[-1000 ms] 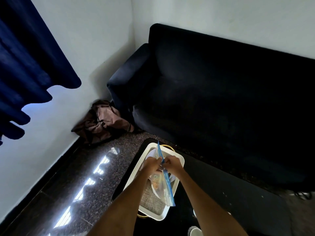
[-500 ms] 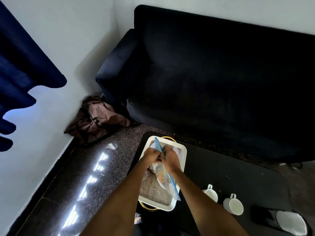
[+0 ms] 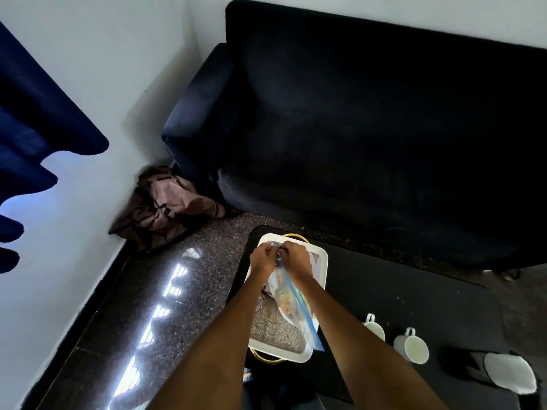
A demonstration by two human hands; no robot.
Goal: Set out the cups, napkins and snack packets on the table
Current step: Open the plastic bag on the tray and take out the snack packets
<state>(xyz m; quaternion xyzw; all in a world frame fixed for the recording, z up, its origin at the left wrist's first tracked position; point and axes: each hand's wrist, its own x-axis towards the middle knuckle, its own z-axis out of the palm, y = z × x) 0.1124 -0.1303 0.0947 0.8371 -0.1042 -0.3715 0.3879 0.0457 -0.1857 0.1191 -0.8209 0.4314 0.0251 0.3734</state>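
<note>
A clear snack packet [image 3: 291,297] with a blue zip strip hangs over a white tray [image 3: 322,258] at the left end of the black table [image 3: 414,294]. My left hand [image 3: 263,257] and my right hand [image 3: 294,257] pinch the packet's top edge together, fingertips touching. Orange snacks show through the plastic. A woven brown mat [image 3: 273,329] lies in the tray under the packet. Two white cups [image 3: 374,328] [image 3: 411,346] stand on the table to the right of my right forearm. A white napkin [image 3: 510,371] sits in a dark holder at the table's right end.
A dark blue sofa [image 3: 370,128] runs along the wall behind the table. A crumpled brown cloth [image 3: 168,207] lies on the speckled floor in the corner. A dark blue curtain [image 3: 32,137] hangs at the left. Gold tray handles [image 3: 268,358] stick out at both tray ends.
The view has tilted down and right, bringing the two cups and the napkin into sight. Both hands stay pinched on the packet's top edge over the tray.
</note>
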